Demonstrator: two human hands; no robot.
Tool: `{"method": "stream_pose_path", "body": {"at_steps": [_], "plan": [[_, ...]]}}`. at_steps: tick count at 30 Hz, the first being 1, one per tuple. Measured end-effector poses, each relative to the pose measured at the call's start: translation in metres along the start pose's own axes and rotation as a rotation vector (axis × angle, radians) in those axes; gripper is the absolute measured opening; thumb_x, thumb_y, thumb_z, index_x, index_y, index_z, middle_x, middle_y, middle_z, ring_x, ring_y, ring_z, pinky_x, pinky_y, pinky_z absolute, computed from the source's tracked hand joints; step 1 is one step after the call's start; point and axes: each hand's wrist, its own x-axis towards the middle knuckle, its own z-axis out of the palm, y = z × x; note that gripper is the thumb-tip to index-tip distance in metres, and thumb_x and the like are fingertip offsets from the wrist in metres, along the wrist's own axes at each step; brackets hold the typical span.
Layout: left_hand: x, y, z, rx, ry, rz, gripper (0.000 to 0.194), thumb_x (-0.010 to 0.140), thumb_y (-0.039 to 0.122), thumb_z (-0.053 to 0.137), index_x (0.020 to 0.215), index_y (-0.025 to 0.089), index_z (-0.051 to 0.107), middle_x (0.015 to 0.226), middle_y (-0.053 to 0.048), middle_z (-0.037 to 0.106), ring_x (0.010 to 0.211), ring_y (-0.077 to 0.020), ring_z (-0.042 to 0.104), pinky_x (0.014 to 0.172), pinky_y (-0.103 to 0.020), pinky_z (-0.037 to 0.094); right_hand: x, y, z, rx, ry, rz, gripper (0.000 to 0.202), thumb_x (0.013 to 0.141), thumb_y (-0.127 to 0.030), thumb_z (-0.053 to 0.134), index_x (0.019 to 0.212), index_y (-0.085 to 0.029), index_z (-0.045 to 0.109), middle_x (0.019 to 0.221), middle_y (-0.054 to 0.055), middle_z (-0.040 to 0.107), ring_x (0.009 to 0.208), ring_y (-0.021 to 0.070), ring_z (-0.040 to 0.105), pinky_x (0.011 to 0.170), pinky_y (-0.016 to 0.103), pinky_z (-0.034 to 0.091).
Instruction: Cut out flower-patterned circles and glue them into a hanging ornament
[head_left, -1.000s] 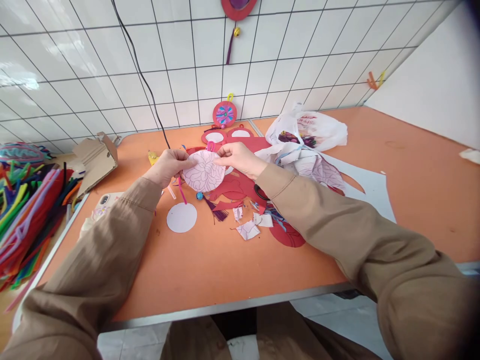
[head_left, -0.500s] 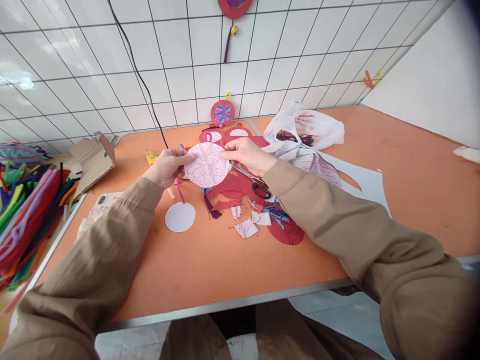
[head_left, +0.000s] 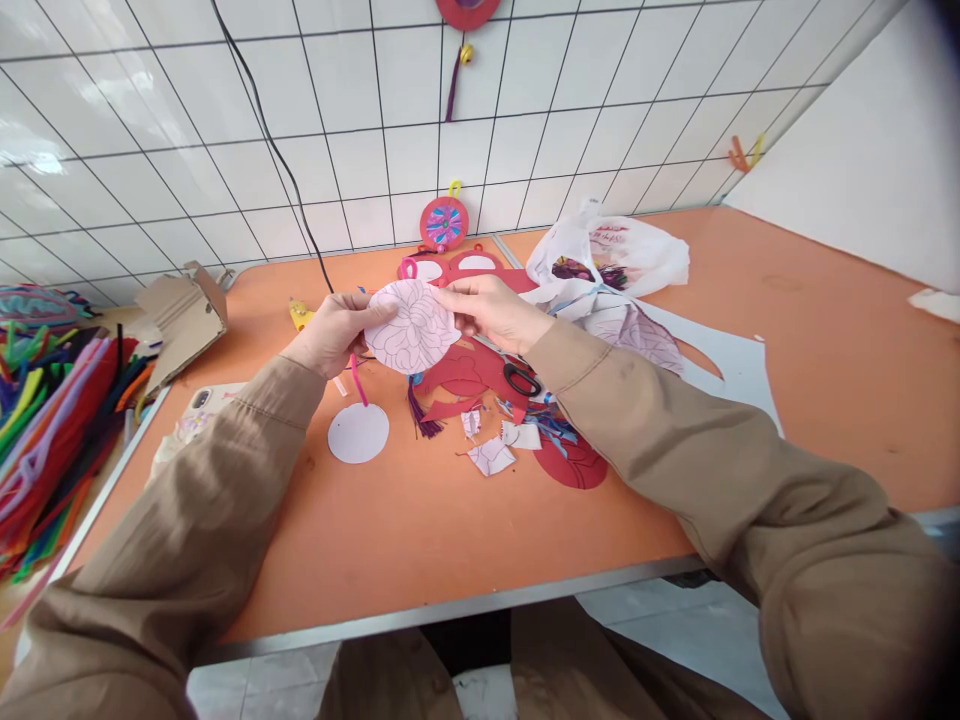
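Above the tabletop [head_left: 420, 530], well back from its near edge, left hand [head_left: 334, 328] and right hand [head_left: 491, 311] pinch the patterned disc [head_left: 411, 335] at opposite sides, thumbs closed on it; uneven pulling could crease it, or a slip drop it toward the scissors [head_left: 509, 370].

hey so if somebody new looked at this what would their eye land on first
Probably the pale round paper with petal-like line drawing, held mid-view between the left hand and the right hand, above the orange table. Next might come the bright heap of fuzzy stems at the far left, and the red disc with its blue and purple centre at the table's back, by the tiled wall.
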Motion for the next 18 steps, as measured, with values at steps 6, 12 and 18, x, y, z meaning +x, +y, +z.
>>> {"method": "stream_pose_path", "body": {"at_steps": [6,12,18], "plan": [[0.000,0.004,-0.004,-0.146,0.004,0.034,0.022,0.063,0.032,0.082,0.062,0.014,0.070,0.057,-0.002,0.061,0.049,-0.0107,0.055,0.045,-0.023,0.040,-0.007,-0.002,0.009,0.240,-0.044,0.234,0.041,0.092,-0.053,0.062,0.074,-0.016,0.062,0.065,0.001,0.065,0.051,0.0078,0.055,0.041,0.019,0.034],[-0.002,0.006,0.000,-0.223,-0.034,0.040,0.023,0.063,0.030,0.083,0.058,0.015,0.067,0.055,-0.002,0.059,0.048,-0.0112,0.054,0.044,-0.024,0.041,-0.013,0.000,0.018,0.214,-0.046,0.164,0.021,0.084,-0.013,0.072,0.067,-0.014,0.060,0.060,0.000,0.058,0.048,0.0062,0.049,0.040,0.018,0.030],[-0.008,0.014,-0.006,-0.181,-0.138,0.024,0.028,0.060,0.035,0.084,0.051,0.017,0.064,0.048,-0.003,0.054,0.039,-0.0108,0.045,0.036,-0.025,0.034,-0.028,-0.008,0.015,0.285,-0.137,0.161,0.018,0.072,-0.007,0.078,0.067,-0.012,0.061,0.060,-0.003,0.055,0.046,0.0021,0.042,0.039,0.015,0.026]]}}
